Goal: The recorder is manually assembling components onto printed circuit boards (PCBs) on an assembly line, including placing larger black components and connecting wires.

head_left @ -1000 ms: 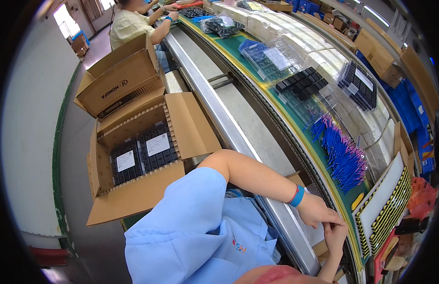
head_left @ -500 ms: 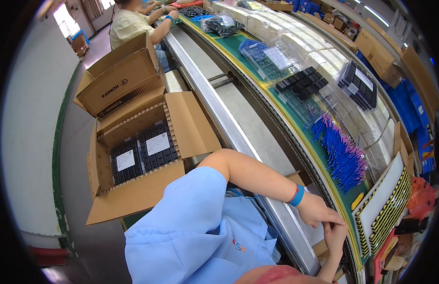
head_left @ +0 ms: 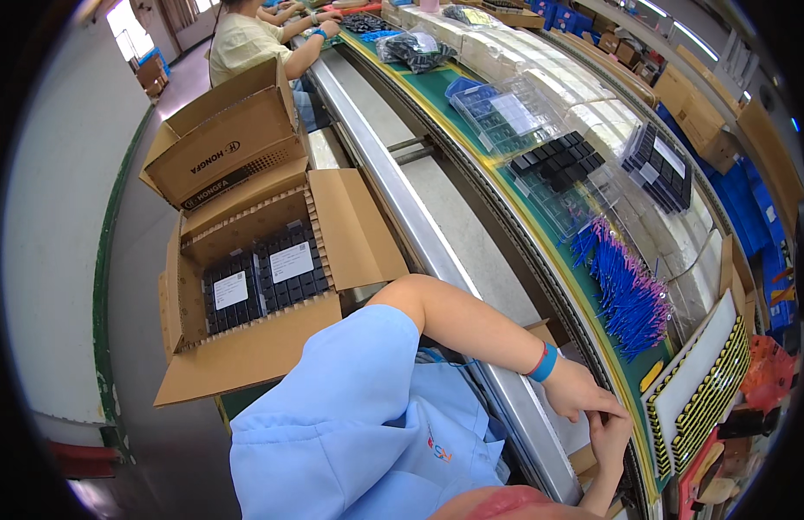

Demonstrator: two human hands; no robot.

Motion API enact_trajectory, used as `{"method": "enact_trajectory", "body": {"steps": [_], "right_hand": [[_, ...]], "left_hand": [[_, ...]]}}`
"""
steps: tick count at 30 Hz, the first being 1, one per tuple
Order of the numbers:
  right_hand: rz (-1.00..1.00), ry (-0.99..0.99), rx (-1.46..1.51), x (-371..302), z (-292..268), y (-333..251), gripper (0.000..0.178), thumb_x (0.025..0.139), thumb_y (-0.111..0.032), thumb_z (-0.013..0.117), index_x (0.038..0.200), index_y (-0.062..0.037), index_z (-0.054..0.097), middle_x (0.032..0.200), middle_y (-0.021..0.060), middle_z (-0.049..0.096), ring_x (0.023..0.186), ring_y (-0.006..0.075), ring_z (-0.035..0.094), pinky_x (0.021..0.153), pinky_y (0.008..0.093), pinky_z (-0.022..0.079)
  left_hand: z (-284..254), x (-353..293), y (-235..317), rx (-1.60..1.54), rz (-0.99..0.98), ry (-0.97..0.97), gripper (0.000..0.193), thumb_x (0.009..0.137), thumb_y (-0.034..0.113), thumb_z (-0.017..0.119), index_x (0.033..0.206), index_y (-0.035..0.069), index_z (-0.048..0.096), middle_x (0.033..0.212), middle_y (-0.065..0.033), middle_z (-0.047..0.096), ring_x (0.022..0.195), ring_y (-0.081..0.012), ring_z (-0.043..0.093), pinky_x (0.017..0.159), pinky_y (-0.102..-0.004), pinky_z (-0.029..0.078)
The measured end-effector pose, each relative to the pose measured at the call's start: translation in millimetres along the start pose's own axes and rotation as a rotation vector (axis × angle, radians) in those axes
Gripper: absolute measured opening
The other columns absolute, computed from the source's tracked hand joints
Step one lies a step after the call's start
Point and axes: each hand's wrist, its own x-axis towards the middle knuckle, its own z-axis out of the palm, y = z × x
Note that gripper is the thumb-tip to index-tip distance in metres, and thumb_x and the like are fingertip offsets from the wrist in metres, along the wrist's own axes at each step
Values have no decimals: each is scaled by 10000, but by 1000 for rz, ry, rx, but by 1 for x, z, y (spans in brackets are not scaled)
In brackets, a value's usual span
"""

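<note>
Factory line, long green worktop (head_left: pixel 471 117) curving off past a metal rail, so pretty busy scene.

Nearest the camera, the left hand (head_left: pixel 579 392), blue wristband on that wrist, meets the right hand (head_left: pixel 611 438) at the worktop's near edge, fingers curled together over something too small to make out, so can't tell what either grip has, if anything. Just beyond them lies a pile of blue sticks with pink tips (head_left: pixel 627 290). On the person's left an open cardboard box (head_left: pixel 246 286) holds trays of black parts with white labels. Further up the belt sit clear trays of black parts (head_left: pixel 558 160), and at the far end another person's hands (head_left: pixel 319 24) work.
</note>
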Motion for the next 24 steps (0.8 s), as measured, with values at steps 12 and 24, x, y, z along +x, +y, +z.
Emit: {"method": "enact_trajectory", "body": {"steps": [12,24], "right_hand": [[-23,-75,-44,0,-3,6,269,798,-48,711,1059,3,668,756,145,673,595,205,620,568,316,476],[-67,4,43,-1,-3,14,297,815,11,669,1110,22,646,868,173,692,755,249,686,682,312,529]], "left_hand": [[2,1,-2,-7,19,28,908,766,86,705,1505,115,178,1377,-200,453,1082,-409,578,884,-479,481],[5,1,-2,-16,80,113,886,732,59,678,1486,123,219,1363,-188,469,1057,-403,588,850,-471,496]]}}
